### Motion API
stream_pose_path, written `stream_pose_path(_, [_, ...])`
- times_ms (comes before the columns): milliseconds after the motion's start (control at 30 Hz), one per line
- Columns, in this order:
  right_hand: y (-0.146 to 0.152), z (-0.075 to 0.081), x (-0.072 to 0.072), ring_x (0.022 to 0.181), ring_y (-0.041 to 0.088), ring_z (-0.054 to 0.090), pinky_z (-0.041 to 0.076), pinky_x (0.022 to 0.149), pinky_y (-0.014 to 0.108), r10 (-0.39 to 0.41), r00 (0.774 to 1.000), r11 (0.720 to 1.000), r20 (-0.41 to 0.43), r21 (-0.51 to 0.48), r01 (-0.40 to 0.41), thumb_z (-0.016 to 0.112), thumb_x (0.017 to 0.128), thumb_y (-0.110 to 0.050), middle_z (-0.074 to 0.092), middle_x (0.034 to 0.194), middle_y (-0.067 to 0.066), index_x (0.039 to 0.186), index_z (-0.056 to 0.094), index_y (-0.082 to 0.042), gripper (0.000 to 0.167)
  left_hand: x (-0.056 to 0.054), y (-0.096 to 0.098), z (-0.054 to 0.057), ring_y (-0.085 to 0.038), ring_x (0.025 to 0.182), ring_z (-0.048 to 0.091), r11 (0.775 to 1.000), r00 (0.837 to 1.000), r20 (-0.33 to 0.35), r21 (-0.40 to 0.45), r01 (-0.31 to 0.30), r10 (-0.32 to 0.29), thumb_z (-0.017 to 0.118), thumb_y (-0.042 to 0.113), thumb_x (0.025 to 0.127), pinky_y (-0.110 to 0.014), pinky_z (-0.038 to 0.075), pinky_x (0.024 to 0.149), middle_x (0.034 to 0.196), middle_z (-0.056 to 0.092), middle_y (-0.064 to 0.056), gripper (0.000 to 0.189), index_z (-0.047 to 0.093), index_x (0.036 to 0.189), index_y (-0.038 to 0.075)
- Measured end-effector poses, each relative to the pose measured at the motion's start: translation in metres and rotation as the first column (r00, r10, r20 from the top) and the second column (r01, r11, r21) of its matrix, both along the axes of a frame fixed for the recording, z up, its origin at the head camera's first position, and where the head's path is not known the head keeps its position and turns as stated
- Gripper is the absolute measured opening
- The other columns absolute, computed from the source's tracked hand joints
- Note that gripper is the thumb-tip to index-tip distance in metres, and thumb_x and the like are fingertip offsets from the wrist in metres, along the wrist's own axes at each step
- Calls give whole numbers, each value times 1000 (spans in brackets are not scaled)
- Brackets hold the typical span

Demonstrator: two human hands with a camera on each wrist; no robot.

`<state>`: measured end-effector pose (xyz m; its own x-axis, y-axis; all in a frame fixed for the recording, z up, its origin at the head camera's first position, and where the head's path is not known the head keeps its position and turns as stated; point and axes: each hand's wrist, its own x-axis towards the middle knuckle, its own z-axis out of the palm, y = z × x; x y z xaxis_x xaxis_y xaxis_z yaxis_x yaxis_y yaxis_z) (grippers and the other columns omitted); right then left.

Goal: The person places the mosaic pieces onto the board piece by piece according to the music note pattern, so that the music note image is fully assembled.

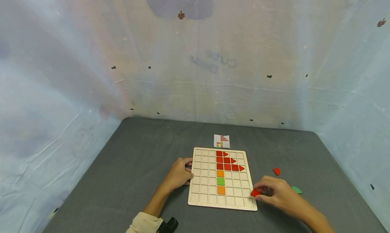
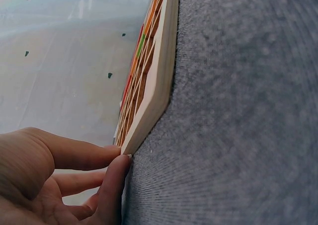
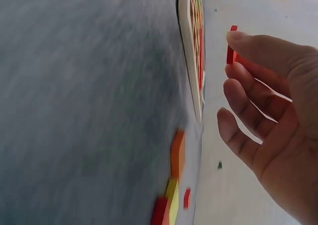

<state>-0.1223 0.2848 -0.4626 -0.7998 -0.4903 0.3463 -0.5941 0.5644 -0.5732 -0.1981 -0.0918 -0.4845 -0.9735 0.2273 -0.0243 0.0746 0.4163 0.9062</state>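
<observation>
A light wooden grid board (image 1: 202, 188) lies on the grey table, its inner squares holding red pieces (image 1: 226, 160), orange squares (image 1: 220, 190) and a green square (image 1: 220, 181). Along the board's left edge, my left hand (image 1: 178, 173) holds on with thumb and fingertips, as the left wrist view shows close up. Between thumb and forefinger, my right hand (image 1: 278, 191) pinches a small red piece (image 1: 255, 192) over the lower right edge of the board. In the right wrist view that piece (image 3: 231, 55) is edge-on, while the other fingers are loosely bent.
A small printed pattern card (image 1: 221, 141) lies beyond the board's far edge. To the right are a loose red piece (image 1: 276, 171) and a green rounded piece (image 1: 297, 190). Orange (image 3: 177, 153) and yellow (image 3: 172, 200) pieces appear in the right wrist view. Pale sheeting (image 1: 195, 101) surrounds the table.
</observation>
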Motion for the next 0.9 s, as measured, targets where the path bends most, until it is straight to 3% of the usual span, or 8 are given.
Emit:
stream_pose_path(267, [-24,6,-12,80,6,61,53,63,23,91,989,995,120,36,-96,83,93,-19,67,96,-11,108,76,-18,16,-1,-1,-1,-23,93,62,1000,1000,5,6,11,-11,70,-10,81,-34,62,54,123,57,-20,65,57,145,-10])
stream_pose_path(433, [-38,7,-16,82,9,63,55,67,24,129,985,989,115,60,-137,83,93,-16,68,95,-11,106,76,-19,16,-1,-1,-1,-23,94,62,1000,1000,7,8,8,-8,70,-10,81,-34,62,54,123,58,-19,65,57,144,-10])
stream_pose_path(900, [-71,10,-24,91,1,58,52,78,22,150,963,970,224,157,-188,82,94,-21,67,101,-16,109,78,-21,16,0,-1,0,-23,95,62,1000,1000,5,4,9,-9,70,-9,82,-33,62,54,124,58,-21,64,56,145,-11])
